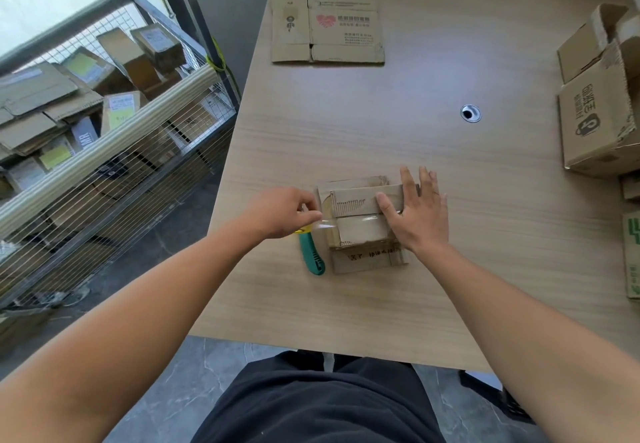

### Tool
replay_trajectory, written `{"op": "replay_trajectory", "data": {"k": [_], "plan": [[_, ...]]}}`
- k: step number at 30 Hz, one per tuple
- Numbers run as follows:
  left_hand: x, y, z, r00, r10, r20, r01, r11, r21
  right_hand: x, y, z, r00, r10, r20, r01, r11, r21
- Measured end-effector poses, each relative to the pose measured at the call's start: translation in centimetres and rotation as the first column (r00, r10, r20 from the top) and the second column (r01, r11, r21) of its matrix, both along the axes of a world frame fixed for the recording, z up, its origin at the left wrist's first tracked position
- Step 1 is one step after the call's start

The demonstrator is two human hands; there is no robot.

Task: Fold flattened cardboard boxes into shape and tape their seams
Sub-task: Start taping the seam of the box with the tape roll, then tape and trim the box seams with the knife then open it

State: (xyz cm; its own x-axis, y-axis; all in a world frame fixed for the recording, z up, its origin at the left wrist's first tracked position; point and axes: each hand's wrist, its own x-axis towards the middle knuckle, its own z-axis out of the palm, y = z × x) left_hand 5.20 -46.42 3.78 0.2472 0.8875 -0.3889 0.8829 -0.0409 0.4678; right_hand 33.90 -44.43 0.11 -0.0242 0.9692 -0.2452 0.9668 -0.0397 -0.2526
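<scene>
Head cam, left to right: a wire cage stuffed with old cardboard sits off the desk's left edge. The left hand pinches the end of a clear tape strip just past the box's left side, with a green cutter lying right under it. The box is near the front middle of the desk, flaps folded shut and tape running along the seam. The right hand lies spread flat on top, pressing the flaps down.

I'd guess it's light and fairly stiff, but worn and easy to crush. Flat palms on the faces look safer than grabbing the torn edges.

Its near flap has Chinese print, too blurry for me to read. The flat box further back has a red heart logo, and the boxes on the right carry Chinese lettering too.
</scene>
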Motion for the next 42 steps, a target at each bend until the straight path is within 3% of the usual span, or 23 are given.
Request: {"op": "replay_trajectory", "data": {"k": [5, 11, 13, 15, 17, 18, 20, 21, 22, 24, 26, 32, 36, 39, 42], "plan": [[1.2, -0.2, -0.9, 0.999, 0.011, -0.05, -0.011, 1.0, -0.004, -0.1, 0.0, -0.3, 0.999, 0.037, 0.022, -0.037, 0.999, 0.018], [2.3, 0.4, -1.2, 0.966, -0.221, -0.132, 0.226, 0.974, 0.028, 0.4, 0.2, -0.7, 0.991, 0.13, -0.009, -0.128, 0.981, 0.143], [2.0, 1.1, -1.3, 0.965, -0.225, -0.135, 0.23, 0.973, 0.028, 0.2, 0.6, -0.5, 0.988, 0.14, -0.072, -0.119, 0.964, 0.237], [2.0, 1.6, -1.3, 0.964, -0.219, -0.152, 0.229, 0.972, 0.05, 0.0, 0.5, 0.3, 0.961, 0.224, -0.161, -0.13, 0.883, 0.451], [2.1, 1.9, -1.4, 0.958, -0.231, -0.171, 0.244, 0.968, 0.061, -0.2, -1.0, 0.6, 0.885, 0.429, -0.18, -0.193, 0.69, 0.698], [2.1, 2.0, -1.5, 0.954, -0.244, -0.171, 0.257, 0.965, 0.058, -0.5, -2.6, 0.5, 0.816, 0.551, -0.173, -0.255, 0.612, 0.749], [2.1, 2.5, -1.7, 0.941, -0.286, -0.18, 0.301, 0.952, 0.059, -1.8, -7.2, -0.2, 0.662, 0.726, -0.185, -0.416, 0.562, 0.715], [2.1, 2.8, -1.8, 0.933, -0.31, -0.185, 0.325, 0.944, 0.056, -2.7, -9.6, -0.9, 0.628, 0.746, -0.223, -0.492, 0.602, 0.629], [2.1, 3.1, -1.8, 0.924, -0.333, -0.19, 0.349, 0.936, 0.056, -3.9, -11.5, -1.9, 0.651, 0.706, -0.279, -0.535, 0.688, 0.49], [2.0, 3.7, -2.1, 0.906, -0.371, -0.205, 0.392, 0.917, 0.074, -6.7, -13.2, -3.5, 0.81, 0.487, -0.326, -0.478, 0.871, 0.114], [1.8, 4.1, -2.4, 0.901, -0.392, -0.187, 0.412, 0.908, 0.078, -9.6, -13.0, -5.1, 0.913, 0.334, -0.233, -0.367, 0.924, -0.112], [1.6, 4.9, -2.9, 0.891, -0.422, -0.17, 0.444, 0.888, 0.123, -14.1, -13.5, -6.4, 0.988, 0.136, -0.075, -0.142, 0.985, -0.095], [1.8, 5.2, -2.9, 0.873, -0.459, -0.164, 0.481, 0.865, 0.144, -8.4, -17.9, -4.1, 0.961, -0.141, -0.24, 0.053, 0.939, -0.339], [1.8, 5.4, -2.9, 0.877, -0.459, -0.146, 0.478, 0.865, 0.154, -3.7, -22.0, -0.8, 0.911, -0.22, -0.349, 0.117, 0.949, -0.294], [1.8, 5.2, -2.9, 0.881, -0.454, -0.137, 0.471, 0.869, 0.154, -2.8, -22.6, 2.2, 0.8, -0.344, -0.492, 0.286, 0.939, -0.191]]}}
